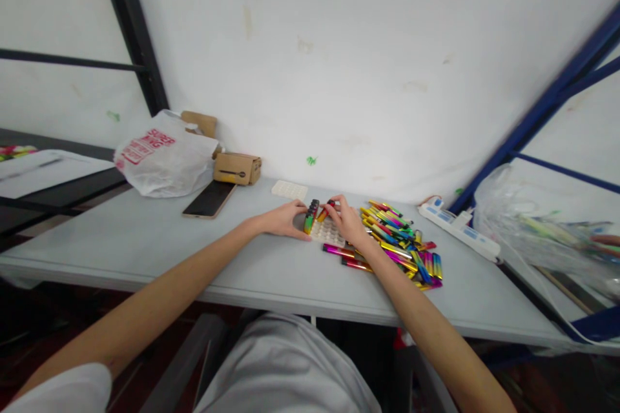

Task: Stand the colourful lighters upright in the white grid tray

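Note:
My left hand [285, 218] is at the left end of a white tray with rows of holes [328, 232], its thumb and fingers curved round that end. A row of shiny multicoloured tubes with dark tops [310, 218] stands upright in the tray's left side. My right hand [347, 221] is over the tray and pinches a red and gold tube with a dark end [323, 213], tilted beside the row. To the right lies a loose heap of similar metallic tubes [397, 239], partly behind my right forearm.
A second white tray [289, 190] lies by the wall. At left are a phone [210, 199], a cardboard box [237, 168] and a white plastic bag [167, 158]. A power strip [459, 231] lies at right. Part of another person's hand [606, 240] shows at the right edge.

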Motion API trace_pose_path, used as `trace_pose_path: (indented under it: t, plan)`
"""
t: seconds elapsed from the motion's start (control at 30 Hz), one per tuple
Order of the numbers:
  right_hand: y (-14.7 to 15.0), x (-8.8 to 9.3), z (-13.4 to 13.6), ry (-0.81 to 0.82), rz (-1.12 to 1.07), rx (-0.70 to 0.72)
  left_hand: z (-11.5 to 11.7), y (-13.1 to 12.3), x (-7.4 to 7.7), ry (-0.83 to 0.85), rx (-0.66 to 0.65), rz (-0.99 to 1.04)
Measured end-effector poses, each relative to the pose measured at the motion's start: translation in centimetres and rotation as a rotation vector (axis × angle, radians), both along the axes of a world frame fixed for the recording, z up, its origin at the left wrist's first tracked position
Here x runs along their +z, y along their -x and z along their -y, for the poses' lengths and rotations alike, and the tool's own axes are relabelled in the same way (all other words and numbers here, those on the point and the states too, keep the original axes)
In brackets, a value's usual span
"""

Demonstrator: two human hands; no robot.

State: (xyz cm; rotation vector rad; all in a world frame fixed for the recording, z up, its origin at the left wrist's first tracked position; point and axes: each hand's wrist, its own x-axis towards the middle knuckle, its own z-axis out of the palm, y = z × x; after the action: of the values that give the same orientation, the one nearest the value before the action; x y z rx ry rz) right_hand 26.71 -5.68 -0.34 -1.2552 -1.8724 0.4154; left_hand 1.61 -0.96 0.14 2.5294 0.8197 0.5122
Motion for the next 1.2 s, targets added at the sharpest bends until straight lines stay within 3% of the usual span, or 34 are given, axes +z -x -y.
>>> trace_pose_path:
  t: [0.3, 0.43, 0.67, 0.8, 0.93, 1.07, 1.2]
  plan:
    - [-0.2, 0.1, -0.1, 0.042, 0.159, 0.149, 0.1, 0.1, 0.1, 0.011, -0.003, 0.005]
    - [-0.2, 0.5, -0.1, -0.031, 0.296, 0.152, 0.0, 0.1, 0.0, -0.001, -0.005, 0.009]
    - [-2.6, 1.1, -0.9, -0.131, 0.302, 0.003, -0.2, 0.1, -0.1, -0.012, -0.008, -0.008]
    - [-4.0, 0.4, -1.7, -0.015, 0.542, -0.098, -0.3, 0.2, -0.2, -0.025, -0.008, -0.01]
    - [-4.3, 0.2, -1.8, 0.044, 0.628, -0.112, -0.4, 0.2, -0.4, -0.034, -0.017, 0.001]
    - [-4.4, 0.4, -2.0, -0.01, 0.528, -0.134, -0.3, 0.2, -0.3, -0.028, -0.013, -0.011]
    - [-4.8, 0.4, -2.5, -0.017, 0.146, -0.148, -0.2, 0.2, -0.2, -0.022, -0.016, -0.018]
